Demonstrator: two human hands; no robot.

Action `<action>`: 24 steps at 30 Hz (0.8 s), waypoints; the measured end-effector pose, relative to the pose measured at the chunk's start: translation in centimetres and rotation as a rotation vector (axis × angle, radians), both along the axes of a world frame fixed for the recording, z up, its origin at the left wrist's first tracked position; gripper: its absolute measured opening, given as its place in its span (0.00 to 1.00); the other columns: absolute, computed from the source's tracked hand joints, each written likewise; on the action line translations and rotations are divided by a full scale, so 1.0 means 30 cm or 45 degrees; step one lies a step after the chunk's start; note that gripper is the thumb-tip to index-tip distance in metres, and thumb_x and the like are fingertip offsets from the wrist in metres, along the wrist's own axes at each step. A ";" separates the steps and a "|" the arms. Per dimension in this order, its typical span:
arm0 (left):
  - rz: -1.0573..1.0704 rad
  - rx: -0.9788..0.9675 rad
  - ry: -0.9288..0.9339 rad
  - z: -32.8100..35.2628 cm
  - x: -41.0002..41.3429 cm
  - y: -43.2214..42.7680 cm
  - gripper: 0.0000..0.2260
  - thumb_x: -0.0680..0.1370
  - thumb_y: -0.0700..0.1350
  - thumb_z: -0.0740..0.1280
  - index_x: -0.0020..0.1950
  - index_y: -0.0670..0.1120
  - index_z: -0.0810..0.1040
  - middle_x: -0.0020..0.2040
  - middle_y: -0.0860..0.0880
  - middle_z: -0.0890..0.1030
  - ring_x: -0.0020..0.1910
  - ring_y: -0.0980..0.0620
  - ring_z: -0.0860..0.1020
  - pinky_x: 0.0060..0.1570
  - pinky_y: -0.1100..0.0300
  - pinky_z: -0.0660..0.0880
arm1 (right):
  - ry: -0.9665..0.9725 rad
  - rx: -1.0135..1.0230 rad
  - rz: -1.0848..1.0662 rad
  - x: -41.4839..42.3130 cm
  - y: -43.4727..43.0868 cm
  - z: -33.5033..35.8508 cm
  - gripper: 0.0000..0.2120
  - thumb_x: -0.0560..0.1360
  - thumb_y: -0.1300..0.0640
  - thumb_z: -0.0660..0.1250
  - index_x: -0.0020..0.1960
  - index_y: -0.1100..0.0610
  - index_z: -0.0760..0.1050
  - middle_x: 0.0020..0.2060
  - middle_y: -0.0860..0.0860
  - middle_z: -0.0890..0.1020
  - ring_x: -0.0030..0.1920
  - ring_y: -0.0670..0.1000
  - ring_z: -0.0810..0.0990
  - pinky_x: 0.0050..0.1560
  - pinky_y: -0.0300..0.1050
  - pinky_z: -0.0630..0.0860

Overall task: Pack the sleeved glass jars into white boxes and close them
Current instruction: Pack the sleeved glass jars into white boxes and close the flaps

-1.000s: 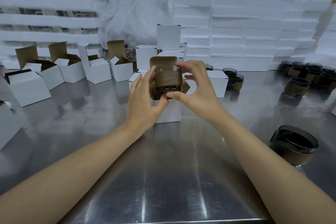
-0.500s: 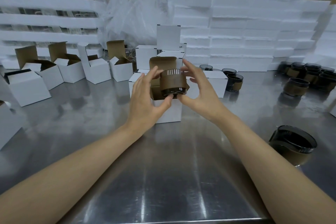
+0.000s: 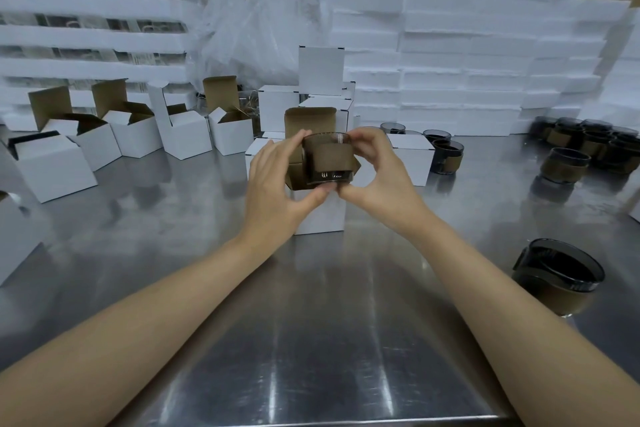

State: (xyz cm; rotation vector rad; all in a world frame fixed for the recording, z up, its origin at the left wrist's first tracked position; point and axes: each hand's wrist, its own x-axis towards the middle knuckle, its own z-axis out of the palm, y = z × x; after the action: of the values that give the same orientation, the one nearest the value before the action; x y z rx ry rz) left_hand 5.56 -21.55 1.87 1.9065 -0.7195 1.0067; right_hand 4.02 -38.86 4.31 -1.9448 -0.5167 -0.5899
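A dark glass jar with a brown sleeve (image 3: 329, 158) is held upright between both hands, just above an open white box (image 3: 320, 215) whose brown-lined lid flap (image 3: 310, 121) stands up behind it. My left hand (image 3: 277, 184) grips the jar's left side, thumb under its base. My right hand (image 3: 377, 173) grips the right side, fingers curled over the rim. The jar's bottom hides the box opening.
The steel table (image 3: 311, 322) carries several open white boxes (image 3: 131, 135) at the left, closed boxes (image 3: 412, 159) behind, and sleeved jars at the right (image 3: 564, 166), one near my right forearm (image 3: 557, 277). Foam slabs (image 3: 467, 62) are stacked at the back.
The jar was turned in my hands from tilted to upright and lowered slightly toward the box. My right fingers curled back onto its rim.
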 end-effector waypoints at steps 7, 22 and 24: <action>0.032 -0.006 -0.025 0.003 0.001 -0.002 0.32 0.70 0.57 0.71 0.69 0.42 0.71 0.61 0.51 0.75 0.61 0.60 0.68 0.65 0.61 0.62 | 0.100 -0.052 0.002 0.006 0.002 -0.010 0.27 0.68 0.61 0.75 0.60 0.45 0.66 0.57 0.46 0.80 0.57 0.33 0.74 0.54 0.23 0.64; 0.080 -0.004 -0.081 0.007 0.001 -0.005 0.26 0.74 0.50 0.66 0.69 0.43 0.71 0.66 0.52 0.72 0.66 0.52 0.69 0.68 0.53 0.64 | -0.229 -0.050 -0.111 -0.010 0.006 0.016 0.30 0.65 0.65 0.74 0.63 0.48 0.71 0.57 0.41 0.74 0.57 0.39 0.77 0.59 0.32 0.71; 0.090 0.014 -0.099 0.009 0.003 -0.005 0.24 0.73 0.49 0.66 0.68 0.42 0.72 0.65 0.50 0.74 0.66 0.51 0.70 0.68 0.59 0.62 | -0.305 -0.087 -0.110 -0.012 0.008 0.017 0.30 0.65 0.68 0.73 0.64 0.51 0.72 0.57 0.46 0.72 0.57 0.41 0.76 0.62 0.36 0.71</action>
State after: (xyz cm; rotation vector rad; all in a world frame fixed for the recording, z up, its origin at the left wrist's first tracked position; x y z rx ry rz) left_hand 5.65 -21.72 2.14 1.9225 -0.7077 1.1282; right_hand 3.66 -38.62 4.83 -1.9795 -0.6106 -0.8782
